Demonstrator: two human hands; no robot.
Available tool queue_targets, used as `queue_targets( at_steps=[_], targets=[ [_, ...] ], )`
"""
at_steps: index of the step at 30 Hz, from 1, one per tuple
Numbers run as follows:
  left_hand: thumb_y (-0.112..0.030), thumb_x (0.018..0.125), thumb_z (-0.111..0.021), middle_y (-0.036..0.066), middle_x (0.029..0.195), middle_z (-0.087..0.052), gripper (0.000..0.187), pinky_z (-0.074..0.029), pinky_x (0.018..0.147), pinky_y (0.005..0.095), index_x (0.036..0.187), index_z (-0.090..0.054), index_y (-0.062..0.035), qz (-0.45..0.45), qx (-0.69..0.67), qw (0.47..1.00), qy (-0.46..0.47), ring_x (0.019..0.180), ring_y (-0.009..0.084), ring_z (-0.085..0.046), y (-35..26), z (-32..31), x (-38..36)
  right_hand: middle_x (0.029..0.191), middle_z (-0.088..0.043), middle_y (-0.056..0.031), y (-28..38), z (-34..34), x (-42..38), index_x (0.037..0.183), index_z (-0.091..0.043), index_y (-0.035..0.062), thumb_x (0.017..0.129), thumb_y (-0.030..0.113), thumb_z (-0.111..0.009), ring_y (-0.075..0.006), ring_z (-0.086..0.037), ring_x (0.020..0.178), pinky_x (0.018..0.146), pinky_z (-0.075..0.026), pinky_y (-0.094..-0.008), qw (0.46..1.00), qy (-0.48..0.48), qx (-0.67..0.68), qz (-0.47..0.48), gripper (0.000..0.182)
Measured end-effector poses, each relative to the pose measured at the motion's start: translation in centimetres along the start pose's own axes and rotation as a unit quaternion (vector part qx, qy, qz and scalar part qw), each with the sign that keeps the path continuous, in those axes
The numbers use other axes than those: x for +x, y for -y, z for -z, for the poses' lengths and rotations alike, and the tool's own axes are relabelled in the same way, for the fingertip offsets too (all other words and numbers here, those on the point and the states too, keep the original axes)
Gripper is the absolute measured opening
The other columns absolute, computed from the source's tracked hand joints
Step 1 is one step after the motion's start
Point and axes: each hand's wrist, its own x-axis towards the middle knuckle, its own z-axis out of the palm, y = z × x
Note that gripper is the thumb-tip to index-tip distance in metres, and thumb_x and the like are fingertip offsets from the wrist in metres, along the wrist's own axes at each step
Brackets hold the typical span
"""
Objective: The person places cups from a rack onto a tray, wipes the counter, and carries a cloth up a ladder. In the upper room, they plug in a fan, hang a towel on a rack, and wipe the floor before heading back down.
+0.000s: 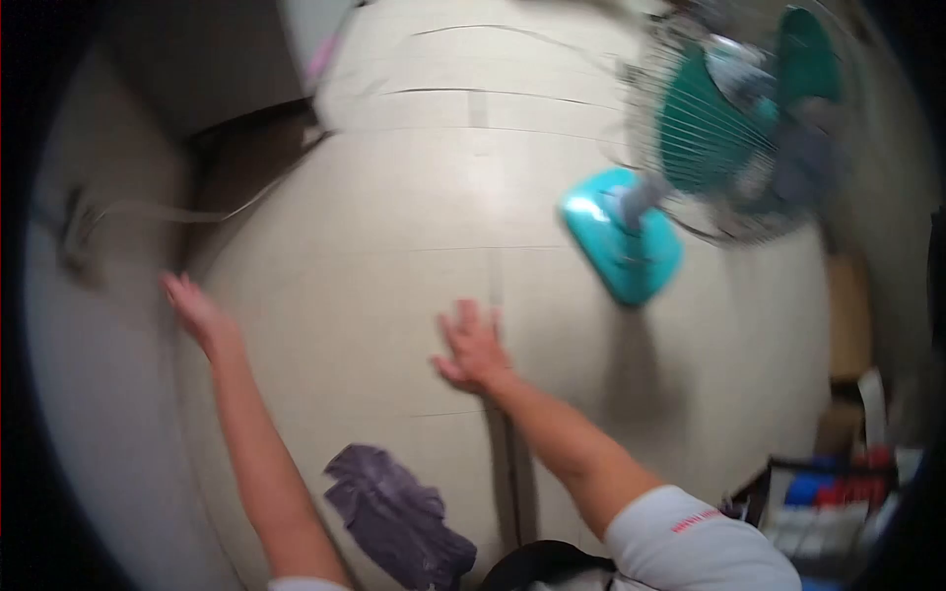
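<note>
My left hand reaches out near the wall on the left, its fingers extended and holding nothing. Over the pale floor, near the middle of the view, my right hand has its fingers spread, also with nothing in it. Between my forearms lies a crumpled dark purple cloth. The turquoise base of a standing fan is to the right of my right hand, with the fan's green blades inside a wire cage above it.
A power outlet with a white cord is on the left wall. The corner of a large cabinet stands at the upper left. A printed bag and a cardboard box sit along the right side.
</note>
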Motion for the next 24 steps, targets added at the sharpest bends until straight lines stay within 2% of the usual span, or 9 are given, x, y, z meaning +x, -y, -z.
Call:
queue_targets(
  at_steps=[2,4,6,8,14,17,18,20,24],
  targets=[
    [-0.039,0.108,-0.031,0.020,0.165,-0.009,0.069,-0.014,0.124,0.0414,0.158,-0.004,0.0000,-0.060,0.076,0.988,0.123,0.152,0.0289,-0.014,8.5,-1.3,-16.7,0.158,-0.023,-0.0304,0.4,1.9,-0.3,0.152,-0.033,0.0066,0.091,0.054,-0.052,-0.0433,-0.015,0.150,0.116,-0.006,-0.0687,1.000,0.026,-0.007,-0.016,0.080],
    [-0.016,0.101,-0.048,0.027,0.161,-0.019,0.069,-0.016,0.122,0.0473,0.157,-0.012,0.0017,0.038,0.108,0.980,0.162,0.149,0.0377,-0.022,7.9,-1.4,-35.7,0.158,-0.022,-0.0305,0.3,1.0,-0.4,0.152,-0.033,0.0060,0.092,0.052,-0.051,-0.0432,-0.015,0.150,0.116,-0.006,-0.0684,1.000,0.000,-0.006,-0.012,0.077],
    [-0.033,0.095,-0.059,0.027,0.160,-0.017,0.085,-0.012,0.118,0.0630,0.159,-0.010,-0.0045,0.138,0.375,0.878,0.265,0.150,0.0460,-0.011,11.3,0.7,-49.0,0.158,-0.021,-0.0306,-0.1,0.2,-0.7,0.152,-0.033,0.0058,0.094,0.051,-0.050,-0.0432,-0.015,0.150,0.117,-0.005,-0.0680,1.000,-0.014,0.003,-0.008,0.075],
    [-0.036,0.095,-0.057,0.027,0.161,-0.017,0.085,-0.011,0.117,0.0647,0.159,-0.010,-0.0049,0.121,0.483,0.790,0.358,0.150,0.0465,-0.009,12.7,2.7,-55.6,0.159,-0.021,-0.0307,-0.2,0.0,-0.6,0.152,-0.034,0.0058,0.095,0.049,-0.048,-0.0431,-0.015,0.150,0.117,-0.005,-0.0678,1.000,-0.020,0.016,-0.001,0.073],
    [-0.044,0.095,-0.054,0.027,0.161,-0.015,0.087,-0.007,0.114,0.0698,0.159,-0.010,-0.0059,-0.136,0.562,0.668,0.469,0.150,0.0481,-0.005,8.4,1.0,-59.8,0.156,-0.026,-0.0298,-2.0,-0.6,-0.4,0.136,-0.050,0.0052,0.095,0.050,-0.050,-0.0443,-0.016,0.149,0.117,-0.004,-0.0675,0.988,-0.042,0.144,0.025,0.061],
    [-0.048,0.096,-0.053,0.026,0.161,-0.014,0.087,-0.006,0.113,0.0723,0.159,-0.009,-0.0065,-0.239,0.621,0.613,0.425,0.150,0.0489,-0.003,8.9,-0.3,-59.6,0.138,-0.049,-0.0243,-4.7,-0.5,-1.8,0.119,-0.059,0.0038,0.090,0.029,-0.067,-0.0418,-0.043,0.132,0.112,-0.030,-0.0570,0.933,-0.182,0.307,0.050,0.039],
    [-0.061,0.092,-0.048,0.025,0.163,-0.007,0.095,0.002,0.108,0.0787,0.160,-0.009,-0.0070,-0.280,0.704,0.540,0.365,0.149,0.0512,0.002,9.8,-0.6,-59.6,0.134,-0.053,-0.0228,-6.2,-0.9,-3.2,0.117,-0.060,0.0033,0.089,0.023,-0.070,-0.0409,-0.048,0.127,0.110,-0.036,-0.0541,0.896,-0.219,0.381,0.056,0.036],
    [-0.068,0.087,-0.051,0.024,0.164,-0.002,0.103,0.005,0.110,0.0751,0.159,-0.010,-0.0069,-0.065,0.651,0.593,0.470,0.150,0.0485,0.004,3.8,-2.9,-58.4,0.123,-0.059,-0.0175,-10.5,1.1,-8.4,0.116,-0.062,0.0042,0.083,0.013,-0.075,-0.0367,-0.052,0.121,0.103,-0.043,-0.0475,0.879,-0.347,0.327,0.008,0.037],
    [-0.067,0.085,-0.055,0.022,0.165,0.000,0.105,0.008,0.114,0.0686,0.160,-0.011,-0.0083,-0.030,0.611,0.659,0.438,0.152,0.0434,0.008,2.1,-3.4,-59.0,0.126,-0.056,-0.0209,-25.7,5.0,-17.0,0.125,-0.058,0.0020,0.088,0.028,-0.071,-0.0384,-0.051,0.122,0.105,-0.041,-0.0479,0.882,-0.432,-0.003,-0.188,0.047]
  ],
)
